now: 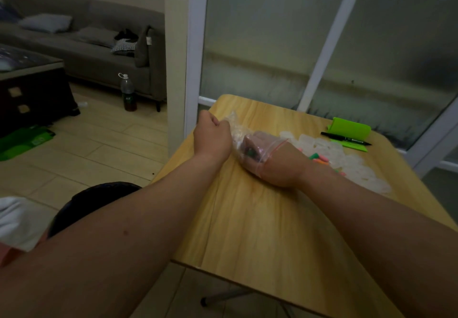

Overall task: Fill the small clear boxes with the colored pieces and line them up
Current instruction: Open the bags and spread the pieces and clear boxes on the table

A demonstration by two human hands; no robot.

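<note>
A clear zip bag (238,134) with a red seal lies on the wooden table (260,218). My left hand (212,136) grips the bag's far closed end. My right hand (277,164) is pushed into the bag's mouth up to the knuckles, its fingers curled among colored pieces inside; what they hold is blurred by the plastic. Loose colored pieces (319,159) lie just right of my right wrist. Several small clear boxes (347,161) spread in a heap behind and to the right of them.
A green case (349,128) and a black marker (344,137) on green paper sit at the table's far right. Glass panels stand behind the table. A sofa (99,52), a bottle (128,93) and a dark cabinet are off to the left.
</note>
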